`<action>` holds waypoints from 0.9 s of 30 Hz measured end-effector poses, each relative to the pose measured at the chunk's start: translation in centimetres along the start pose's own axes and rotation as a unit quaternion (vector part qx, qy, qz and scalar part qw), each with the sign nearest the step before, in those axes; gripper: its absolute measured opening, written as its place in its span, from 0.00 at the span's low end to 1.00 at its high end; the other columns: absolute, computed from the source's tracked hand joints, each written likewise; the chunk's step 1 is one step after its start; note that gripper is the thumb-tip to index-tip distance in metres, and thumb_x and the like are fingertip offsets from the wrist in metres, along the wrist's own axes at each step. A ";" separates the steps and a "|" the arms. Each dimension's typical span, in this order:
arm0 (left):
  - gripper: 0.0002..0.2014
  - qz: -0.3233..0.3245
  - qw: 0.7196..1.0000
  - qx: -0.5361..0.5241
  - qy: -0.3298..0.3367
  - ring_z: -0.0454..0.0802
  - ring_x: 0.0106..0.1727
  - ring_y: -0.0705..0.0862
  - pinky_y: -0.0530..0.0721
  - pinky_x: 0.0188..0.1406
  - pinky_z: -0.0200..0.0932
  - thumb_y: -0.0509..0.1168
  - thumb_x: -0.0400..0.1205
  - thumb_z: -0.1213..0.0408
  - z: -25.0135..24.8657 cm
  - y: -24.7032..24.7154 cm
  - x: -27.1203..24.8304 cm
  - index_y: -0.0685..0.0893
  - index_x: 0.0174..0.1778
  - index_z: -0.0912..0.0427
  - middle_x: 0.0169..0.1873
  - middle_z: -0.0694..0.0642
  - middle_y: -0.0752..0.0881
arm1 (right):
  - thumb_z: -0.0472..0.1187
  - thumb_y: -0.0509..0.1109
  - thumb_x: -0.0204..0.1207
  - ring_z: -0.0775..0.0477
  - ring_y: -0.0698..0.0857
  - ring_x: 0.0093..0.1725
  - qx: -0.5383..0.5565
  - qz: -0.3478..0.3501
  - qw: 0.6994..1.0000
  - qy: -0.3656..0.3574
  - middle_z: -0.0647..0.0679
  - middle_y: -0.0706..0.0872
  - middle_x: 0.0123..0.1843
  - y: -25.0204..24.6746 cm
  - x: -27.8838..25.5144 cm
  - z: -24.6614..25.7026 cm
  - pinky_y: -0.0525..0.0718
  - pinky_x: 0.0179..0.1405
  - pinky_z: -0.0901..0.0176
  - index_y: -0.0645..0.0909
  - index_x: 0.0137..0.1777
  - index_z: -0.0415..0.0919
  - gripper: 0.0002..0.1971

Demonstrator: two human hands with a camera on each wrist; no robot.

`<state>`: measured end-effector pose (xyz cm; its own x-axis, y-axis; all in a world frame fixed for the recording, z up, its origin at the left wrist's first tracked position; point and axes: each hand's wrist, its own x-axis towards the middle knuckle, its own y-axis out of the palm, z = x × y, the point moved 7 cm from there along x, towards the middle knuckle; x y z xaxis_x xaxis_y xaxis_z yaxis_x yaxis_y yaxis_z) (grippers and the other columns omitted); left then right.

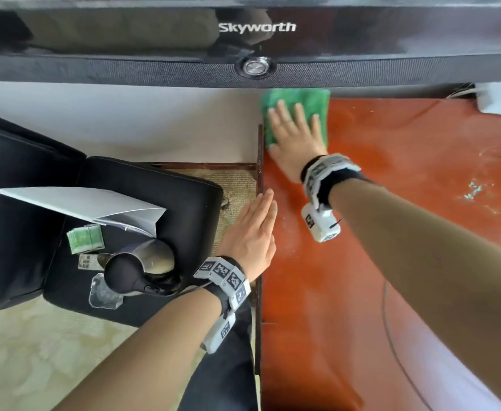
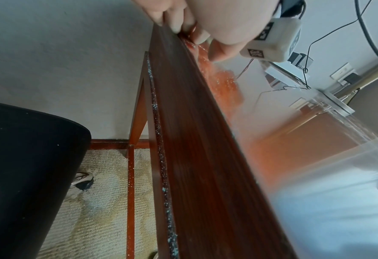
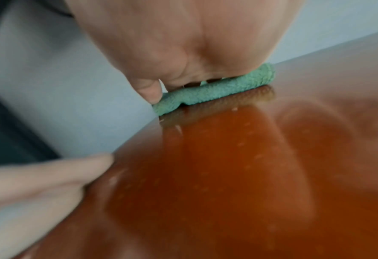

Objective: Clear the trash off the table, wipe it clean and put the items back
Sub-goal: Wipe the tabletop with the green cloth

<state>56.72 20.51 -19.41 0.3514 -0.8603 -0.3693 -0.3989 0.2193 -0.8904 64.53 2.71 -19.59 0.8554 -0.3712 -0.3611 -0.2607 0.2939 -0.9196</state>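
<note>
A folded green cloth (image 1: 311, 99) lies at the far left corner of the red-brown table (image 1: 376, 262), just under the TV. My right hand (image 1: 295, 134) presses flat on it with straight fingers; the right wrist view shows the palm (image 3: 183, 43) on the cloth (image 3: 217, 92). My left hand (image 1: 253, 232) is flat with straight fingers against the table's left edge, holding nothing. In the left wrist view its fingertips (image 2: 177, 26) touch that edge (image 2: 194, 140). Pale crumbs (image 1: 477, 188) speckle the right part of the tabletop.
A black Skyworth TV (image 1: 255, 28) overhangs the table's back. Left of the table, a black chair (image 1: 154, 188) carries a kettle (image 1: 142, 262), a white booklet (image 1: 95, 203), a green packet (image 1: 84, 238) and a clear dish (image 1: 105, 292). A thin cable (image 1: 391, 336) crosses the table's right side.
</note>
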 end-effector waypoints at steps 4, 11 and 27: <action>0.32 -0.002 1.000 -0.018 -0.009 0.54 0.88 0.48 0.50 0.87 0.51 0.51 0.89 0.58 -0.2 -0.3 0.1 0.52 0.87 0.68 0.87 0.63 0.44 | 0.47 0.53 0.85 0.44 0.41 0.88 -0.007 0.019 0.997 -0.068 0.56 0.39 0.89 0.2 0.0 -0.1 0.41 0.85 0.38 0.41 0.88 0.52 0.35; 0.33 0.007 1.000 -0.011 -0.026 0.54 0.88 0.45 0.50 0.87 0.51 0.49 0.89 0.56 -0.4 -0.1 -0.1 0.46 0.87 0.66 0.87 0.62 0.39 | 0.46 0.53 0.82 0.39 0.43 0.88 0.119 -0.025 0.970 0.210 0.52 0.44 0.89 -1.9 -0.7 -13.2 0.43 0.83 0.32 0.46 0.88 0.49 0.35; 0.34 0.025 0.998 0.025 -0.049 0.54 0.88 0.47 0.49 0.87 0.53 0.50 0.89 0.55 -0.9 -0.4 0.5 0.46 0.87 0.67 0.87 0.63 0.39 | 0.53 0.54 0.84 0.40 0.42 0.88 0.146 -0.033 0.953 0.265 0.52 0.41 0.89 -1.3 -5.7 -20.0 0.43 0.84 0.34 0.44 0.88 0.50 0.36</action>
<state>56.30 19.58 -19.03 0.4132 -0.7994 -0.4362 -0.3765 0.2862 -0.8811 51.07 -13.15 -19.43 0.5004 -0.7671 -0.4014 -0.0123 0.4573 -0.8892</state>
